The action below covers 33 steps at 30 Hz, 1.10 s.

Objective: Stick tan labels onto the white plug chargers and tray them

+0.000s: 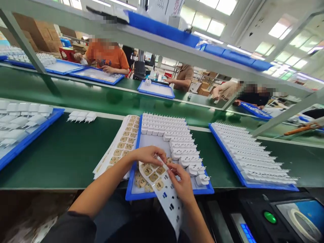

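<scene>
A white sheet (165,192) with tan stickers on its upper left part hangs over the front edge of a blue-rimmed tray (169,192). My left hand (152,155) grips the sheet's top edge with closed fingers. Beside it, my right hand (179,179) pinches at the sheet's right edge; whether a sticker is between its fingertips is too small to tell. Rows of white plug adapters (164,126) fill the back and right of the tray. Loose tan stickers (140,180) lie in its front left corner. To the left is a stack of sticker sheets (124,141).
Another tray of adapters (249,155) stands at the right, and one (22,138) at the far left. A few adapters (81,116) sit on the green bench (76,152). A machine with a green button (270,217) is at front right. People work across the bench.
</scene>
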Motion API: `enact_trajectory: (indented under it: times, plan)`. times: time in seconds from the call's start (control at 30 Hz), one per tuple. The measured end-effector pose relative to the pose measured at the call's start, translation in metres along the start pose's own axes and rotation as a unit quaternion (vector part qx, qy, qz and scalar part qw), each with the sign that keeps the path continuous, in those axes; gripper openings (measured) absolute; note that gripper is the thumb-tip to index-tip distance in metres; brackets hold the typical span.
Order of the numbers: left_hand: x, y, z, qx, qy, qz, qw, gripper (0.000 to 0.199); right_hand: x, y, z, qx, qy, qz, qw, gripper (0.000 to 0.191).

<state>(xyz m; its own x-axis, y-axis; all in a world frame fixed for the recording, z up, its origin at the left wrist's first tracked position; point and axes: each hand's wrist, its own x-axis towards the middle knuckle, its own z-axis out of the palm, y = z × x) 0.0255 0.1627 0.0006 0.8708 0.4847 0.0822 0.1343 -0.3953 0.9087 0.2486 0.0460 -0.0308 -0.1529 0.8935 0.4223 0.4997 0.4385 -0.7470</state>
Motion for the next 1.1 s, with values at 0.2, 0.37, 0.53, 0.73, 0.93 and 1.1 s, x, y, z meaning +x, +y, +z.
enact_trajectory:
  times: [0.2, 0.37, 0.53, 0.73, 0.93, 1.1]
  plan:
    - [-0.003, -0.002, -0.006, -0.101, -0.020, -0.002, 0.995, 0.031, 0.005, -0.007, 0.000, -0.057, -0.028, -0.055, 0.997, 0.023]
    - [-0.002, -0.006, -0.003, -0.127, -0.016, -0.013, 0.992, 0.031, 0.010, -0.016, -0.002, -0.194, -0.008, -0.157, 0.968, 0.036]
    - [-0.001, -0.010, -0.001, -0.155, -0.025, -0.033, 0.987, 0.033, 0.014, -0.025, 0.003, -0.166, -0.052, -0.139, 0.975, 0.035]
    - [-0.002, -0.008, 0.002, -0.189, -0.030, -0.053, 0.980, 0.040, 0.016, -0.029, 0.013, -0.110, -0.029, -0.052, 0.992, 0.018]
    - [-0.001, -0.008, 0.005, -0.190, -0.037, -0.055, 0.979, 0.040, 0.018, -0.026, 0.022, -0.101, -0.008, -0.042, 0.994, 0.016]
    - [-0.002, -0.013, 0.004, -0.126, -0.038, -0.051, 0.990, 0.044, 0.015, -0.023, 0.023, -0.061, -0.019, -0.066, 0.996, 0.016]
